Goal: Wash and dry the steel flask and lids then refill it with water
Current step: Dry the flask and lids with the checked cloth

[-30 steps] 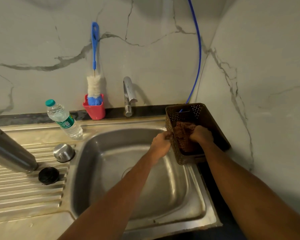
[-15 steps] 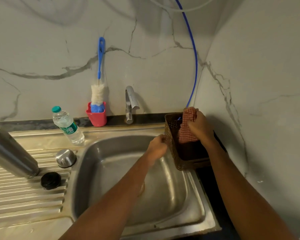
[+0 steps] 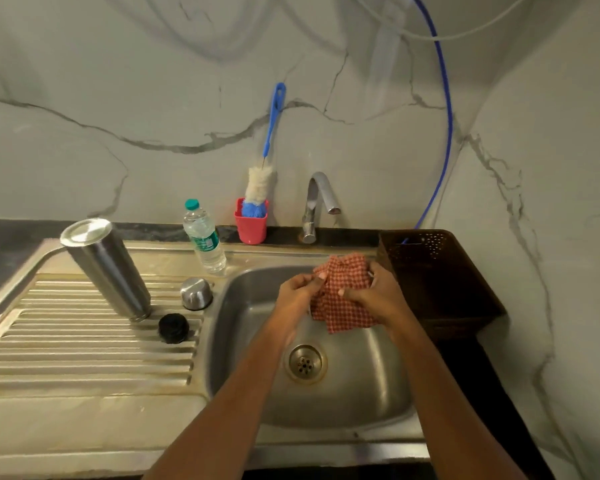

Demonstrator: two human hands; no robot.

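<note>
Lifted out of the dark brown basket, a red checked cloth is now gripped by both the left hand and right hand over the sink. Drying likely comes next: the upturned steel flask and two lids wait far left.

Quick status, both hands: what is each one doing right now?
Left hand: closed, pinching the left edge of the checked cloth over the sink.
Right hand: closed on the same cloth, gripping its right side.
</note>
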